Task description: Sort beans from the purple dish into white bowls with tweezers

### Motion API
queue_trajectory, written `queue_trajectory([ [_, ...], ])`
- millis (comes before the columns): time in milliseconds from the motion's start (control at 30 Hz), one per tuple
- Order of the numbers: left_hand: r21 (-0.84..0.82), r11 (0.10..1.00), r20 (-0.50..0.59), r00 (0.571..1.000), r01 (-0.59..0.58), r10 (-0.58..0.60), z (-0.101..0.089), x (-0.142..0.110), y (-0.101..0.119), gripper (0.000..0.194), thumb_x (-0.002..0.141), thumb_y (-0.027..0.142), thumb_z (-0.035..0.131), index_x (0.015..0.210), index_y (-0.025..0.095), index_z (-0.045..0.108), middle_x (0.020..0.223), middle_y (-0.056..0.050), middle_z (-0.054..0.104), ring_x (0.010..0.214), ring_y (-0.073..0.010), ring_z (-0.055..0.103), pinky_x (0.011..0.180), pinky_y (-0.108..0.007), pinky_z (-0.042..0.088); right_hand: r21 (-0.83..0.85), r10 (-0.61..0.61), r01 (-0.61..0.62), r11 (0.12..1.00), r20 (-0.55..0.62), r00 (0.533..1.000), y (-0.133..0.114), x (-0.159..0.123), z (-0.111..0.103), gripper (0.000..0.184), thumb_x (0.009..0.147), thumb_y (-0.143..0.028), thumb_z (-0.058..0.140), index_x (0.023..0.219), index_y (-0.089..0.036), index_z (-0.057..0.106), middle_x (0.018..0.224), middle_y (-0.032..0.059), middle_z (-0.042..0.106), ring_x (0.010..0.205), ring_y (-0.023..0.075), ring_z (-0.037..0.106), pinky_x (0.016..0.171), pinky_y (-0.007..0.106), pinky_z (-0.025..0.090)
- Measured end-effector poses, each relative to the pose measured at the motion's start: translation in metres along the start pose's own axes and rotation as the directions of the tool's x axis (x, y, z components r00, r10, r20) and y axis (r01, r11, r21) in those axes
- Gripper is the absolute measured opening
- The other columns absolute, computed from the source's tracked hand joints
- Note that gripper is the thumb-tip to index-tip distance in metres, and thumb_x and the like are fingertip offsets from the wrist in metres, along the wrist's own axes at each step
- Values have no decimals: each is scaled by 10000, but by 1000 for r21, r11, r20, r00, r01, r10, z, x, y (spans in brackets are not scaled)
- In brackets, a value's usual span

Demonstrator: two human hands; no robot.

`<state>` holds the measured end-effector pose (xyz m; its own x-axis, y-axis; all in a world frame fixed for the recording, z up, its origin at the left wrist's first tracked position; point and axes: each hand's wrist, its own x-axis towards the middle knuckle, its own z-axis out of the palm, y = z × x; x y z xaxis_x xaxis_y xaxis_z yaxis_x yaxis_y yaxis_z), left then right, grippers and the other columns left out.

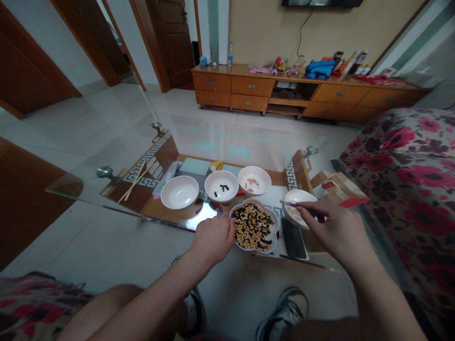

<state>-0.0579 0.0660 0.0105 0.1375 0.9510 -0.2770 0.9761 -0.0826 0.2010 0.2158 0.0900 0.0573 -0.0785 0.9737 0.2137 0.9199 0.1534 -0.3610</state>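
Over the glass counter (73, 193), our right grip (337, 232) is pinched closed on a pair of thin dark chopsticks (289, 204), their tips reaching left just above a tilted white bowl (296, 208) that holds something pale. Our left grip (213, 239) is curled into a loose fist, its fingers against the rim of a scalloped white dish (273, 232) heaped with mixed beans (253, 226), dark and yellow together; we cannot tell whether it truly has hold of the dish. Just behind that dish stand three round white bowls in a row: an empty bowl (179, 192), a bowl with a few black beans (221, 185), and a bowl with a few pale beans (254, 180). A black phone (294, 241) lies just right of the dish, below the tilted bowl. Wooden chopsticks (135, 182) lie off to the left, and a brown paper bag (337, 187) sits beside a floral sofa (401, 189).
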Motion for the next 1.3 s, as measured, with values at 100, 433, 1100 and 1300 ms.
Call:
queue_trajectory([
  [100,-1,1000,2,1000,7,-7,0,0,0,546,1051,403,225,968,184,719,945,-123,771,851,-287,739,732,-400,546,-218,199,-208,953,-62,978,7,-1,-5,328,881,-458,606,993,-253,836,798,99,784,675,297,699,554,360,428],
  [433,12,1000,24,1000,11,-11,-2,0,2,557,1053,405,209,974,178,712,958,-132,768,864,-284,738,758,-400,539,-299,365,-374,878,-89,927,5,-1,-6,381,884,-454,586,1043,-213,834,782,146,776,687,330,702,552,372,426],
  [1100,11,1000,18,1000,1,-1,-3,0,1,551,1052,398,214,984,180,716,943,-129,769,859,-298,739,752,-423,549,130,-12,-30,991,311,950,-23,-3,23,279,858,-334,567,941,-204,799,807,74,776,707,221,696,606,307,473],
  [1300,8,1000,22,1000,2,-2,-4,-1,1,546,1053,394,222,977,177,716,955,-130,770,868,-298,741,751,-415,547,110,-12,-32,993,379,926,-23,-4,28,246,867,-308,574,924,-219,796,813,68,779,739,228,714,652,319,490],
])
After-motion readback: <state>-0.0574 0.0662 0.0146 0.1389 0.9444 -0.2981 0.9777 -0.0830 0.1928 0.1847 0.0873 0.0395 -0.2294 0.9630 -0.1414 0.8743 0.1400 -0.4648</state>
